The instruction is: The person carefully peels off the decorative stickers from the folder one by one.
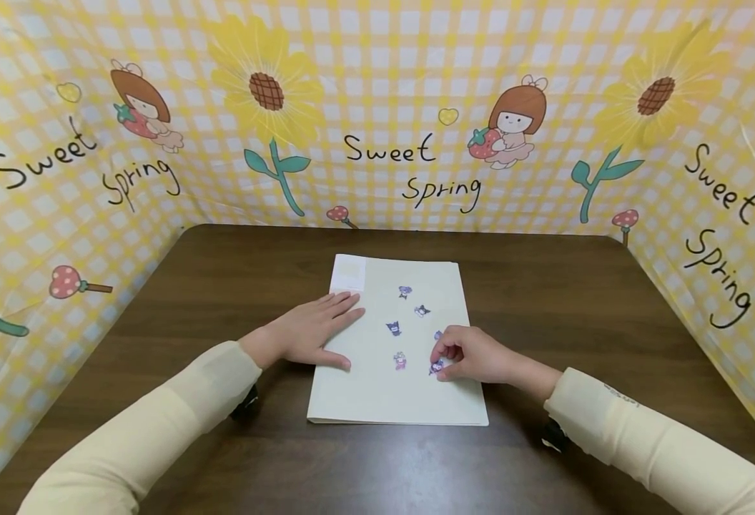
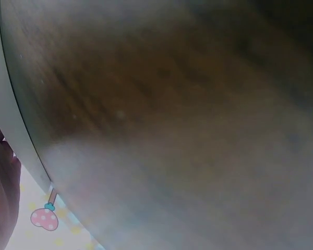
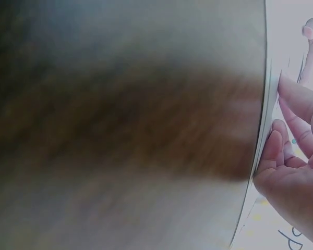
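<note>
A white folder-like pad [image 1: 364, 393] lies on the brown table, with several small purple cartoon stickers on its surface. My left hand [image 1: 316, 329] rests spread on the pad's left edge, below a small white paper square [image 1: 349, 273]. Over the lower right of the pad, my right hand [image 1: 474, 354] has its fingers curled, and thumb and forefinger pinch a purple sticker [image 1: 436, 367]. Another sticker [image 1: 438, 335] peeks out just above those fingers. Further left are a pinkish sticker [image 1: 400, 360] and a dark-eared one [image 1: 393, 328]. The right wrist view shows the right hand [image 3: 297, 135] at the pad's edge.
Dark wood table [image 1: 236, 265] surrounds the pad on all sides. Behind and beside it hangs a yellow checked cloth [image 1: 377, 86] printed with flowers and "Sweet Spring". Two higher stickers, one purple [image 1: 405, 291] and one dark-eared [image 1: 422, 310], lie toward the pad's top.
</note>
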Available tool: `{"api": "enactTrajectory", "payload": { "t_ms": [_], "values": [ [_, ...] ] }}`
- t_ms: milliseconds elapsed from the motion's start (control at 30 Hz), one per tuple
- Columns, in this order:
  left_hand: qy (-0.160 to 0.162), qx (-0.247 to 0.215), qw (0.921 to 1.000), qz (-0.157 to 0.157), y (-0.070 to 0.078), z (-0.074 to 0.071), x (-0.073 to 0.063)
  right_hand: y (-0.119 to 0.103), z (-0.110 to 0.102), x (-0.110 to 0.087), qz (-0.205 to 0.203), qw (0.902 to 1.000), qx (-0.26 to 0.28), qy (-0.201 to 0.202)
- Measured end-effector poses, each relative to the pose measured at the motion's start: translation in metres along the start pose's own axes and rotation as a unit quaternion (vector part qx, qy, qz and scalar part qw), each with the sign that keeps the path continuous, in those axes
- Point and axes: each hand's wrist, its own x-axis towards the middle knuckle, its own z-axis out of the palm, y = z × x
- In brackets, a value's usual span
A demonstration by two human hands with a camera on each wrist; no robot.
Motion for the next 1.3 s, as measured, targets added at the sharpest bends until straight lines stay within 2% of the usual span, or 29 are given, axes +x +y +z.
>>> {"api": "enactTrajectory", "payload": {
  "t_ms": [300, 833, 1300],
  "values": [
    [-0.012, -0.006, 0.9999, -0.006, 0.002, -0.0024, -0.0015, -0.0013, 0.0007, 0.0004, 0.004, 1.0, 0.003, -0.004],
    [-0.01, 0.0, 0.9999, -0.01, -0.0003, 0.0014, -0.0014, -0.0015, -0.0002, 0.0004, 0.007, 0.9999, 0.007, -0.012],
    [-0.017, -0.003, 0.9998, -0.01, 0.0011, -0.0023, 0.001, 0.0005, -0.0048, 0.001, 0.013, 0.9995, 0.024, -0.013]
  ]
}}
